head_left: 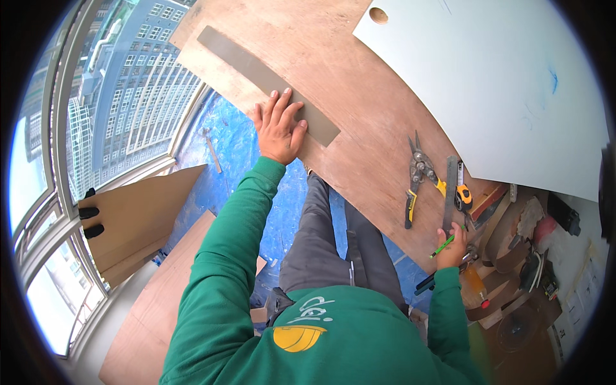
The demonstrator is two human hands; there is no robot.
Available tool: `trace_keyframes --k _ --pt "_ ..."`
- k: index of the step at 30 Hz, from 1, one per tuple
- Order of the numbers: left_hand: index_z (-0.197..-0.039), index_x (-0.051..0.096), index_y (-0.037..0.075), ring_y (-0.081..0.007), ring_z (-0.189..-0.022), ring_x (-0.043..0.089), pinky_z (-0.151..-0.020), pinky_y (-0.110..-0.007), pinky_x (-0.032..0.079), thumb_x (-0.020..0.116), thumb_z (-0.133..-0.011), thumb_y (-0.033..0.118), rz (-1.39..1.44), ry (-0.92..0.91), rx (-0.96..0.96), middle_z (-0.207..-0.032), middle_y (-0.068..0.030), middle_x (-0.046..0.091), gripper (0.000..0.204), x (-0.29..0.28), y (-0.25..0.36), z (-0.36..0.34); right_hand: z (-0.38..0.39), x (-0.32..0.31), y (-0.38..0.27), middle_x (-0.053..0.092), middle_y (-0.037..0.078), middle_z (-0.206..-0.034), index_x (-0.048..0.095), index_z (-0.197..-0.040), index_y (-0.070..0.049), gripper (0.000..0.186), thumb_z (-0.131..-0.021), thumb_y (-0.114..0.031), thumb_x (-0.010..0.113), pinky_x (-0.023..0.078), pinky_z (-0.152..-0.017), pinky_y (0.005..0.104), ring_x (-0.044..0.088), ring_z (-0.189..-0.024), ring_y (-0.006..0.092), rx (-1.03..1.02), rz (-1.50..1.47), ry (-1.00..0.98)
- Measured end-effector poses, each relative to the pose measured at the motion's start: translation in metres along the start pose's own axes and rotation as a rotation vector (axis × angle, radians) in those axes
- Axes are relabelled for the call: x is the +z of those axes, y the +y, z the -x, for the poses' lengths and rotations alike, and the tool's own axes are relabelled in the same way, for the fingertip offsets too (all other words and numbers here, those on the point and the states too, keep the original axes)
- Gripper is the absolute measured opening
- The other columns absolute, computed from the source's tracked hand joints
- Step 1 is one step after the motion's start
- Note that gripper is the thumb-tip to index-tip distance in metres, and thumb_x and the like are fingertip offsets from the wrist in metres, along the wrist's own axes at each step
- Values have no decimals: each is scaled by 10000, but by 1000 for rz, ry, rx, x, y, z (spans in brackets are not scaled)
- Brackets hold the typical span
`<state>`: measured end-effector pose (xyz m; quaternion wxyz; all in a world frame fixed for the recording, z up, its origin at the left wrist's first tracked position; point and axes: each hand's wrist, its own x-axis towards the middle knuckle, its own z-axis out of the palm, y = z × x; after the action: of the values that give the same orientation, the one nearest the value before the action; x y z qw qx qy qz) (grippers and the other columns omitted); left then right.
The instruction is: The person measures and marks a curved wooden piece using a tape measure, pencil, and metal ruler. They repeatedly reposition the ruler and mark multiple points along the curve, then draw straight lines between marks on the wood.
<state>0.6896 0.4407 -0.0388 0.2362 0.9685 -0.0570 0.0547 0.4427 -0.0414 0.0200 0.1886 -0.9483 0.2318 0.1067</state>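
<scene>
Plywood tabletop by a bright window: left palm flat on a grey strip, green pencil in the right

Tall blue-grey buildings [144, 70] show through the window on the left, and crumpled blue plastic sheeting [221, 131] covers the floor. Across the middle runs the reddish-brown plywood tabletop [359, 96], its near edge slanting down toward the right.

The long, flat, grey rectangular strip [251, 67] lies on the tabletop, near the edge toward the window. On its nearer half rests the left grip [278, 131], released and clasping nothing, fingers spread and laid over the strip. The right grip [453, 248], at the tabletop's near right corner, is closed around a slim bright-green pencil [443, 246]. The lower end of a narrow, dark grey straight strip [450, 192] lies at the right fingertips; whether they touch it I cannot tell.

Left of that dark strip are metal snips with yellow-and-black handles [420, 168], their blades pointing away from the person. Just to its right sits a yellow-and-black tape measure [463, 197]. Beyond, a large white panel with a round hole near one corner [500, 83] overlaps the tabletop. Farther right lie curved brown strips and an orange bottle with a red cap [475, 282]. A brown board [144, 205] leans by the window.
</scene>
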Motion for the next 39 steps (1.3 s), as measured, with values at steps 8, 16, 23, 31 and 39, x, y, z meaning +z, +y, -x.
trace_keyframes --k 8,16,23,31,39 --pt "-1422 651 166 -305 -1602 376 -1322 -599 121 718 -930 311 28 13 -12 -1647 -45 531 517 -3 3 0 16 -28 -13 641 163 -1059 671 -1222 50 365 -918 -92 815 561 -797 398 661 -886 295 -153 -63 -22" --pt "-1394 681 158 -270 -1492 487 -1253 -562 293 699 -815 149 -16 -106 88 -1630 -38 537 579 -33 -7 -15 3 -59 -129 619 131 -1006 658 -1223 61 379 -873 12 795 537 -747 346 628 -835 228 -287 -209 -184" --pt "-1410 674 180 -273 -1344 567 -1175 -505 372 718 -786 62 -21 -332 377 -1570 -28 578 636 -72 -57 -79 -17 -41 -195 617 131 -984 654 -1224 66 389 -866 24 801 533 -741 342 628 -837 231 -418 -258 -252" --pt "-1356 701 153 -272 -1358 561 -1192 -467 399 734 -825 63 72 -393 546 -1469 -33 624 540 -70 -70 -97 -36 -31 -235 604 119 -953 667 -1203 46 365 -871 -2 813 524 -710 346 621 -817 227 -486 -238 -266" --pt "-1386 685 113 -364 -1420 520 -1229 -502 383 763 -841 101 124 -188 448 -1519 -100 569 550 -65 -73 -76 -70 -4 -289 622 150 -949 690 -1192 32 379 -856 -56 842 535 -711 384 647 -813 306 -551 -203 -282"
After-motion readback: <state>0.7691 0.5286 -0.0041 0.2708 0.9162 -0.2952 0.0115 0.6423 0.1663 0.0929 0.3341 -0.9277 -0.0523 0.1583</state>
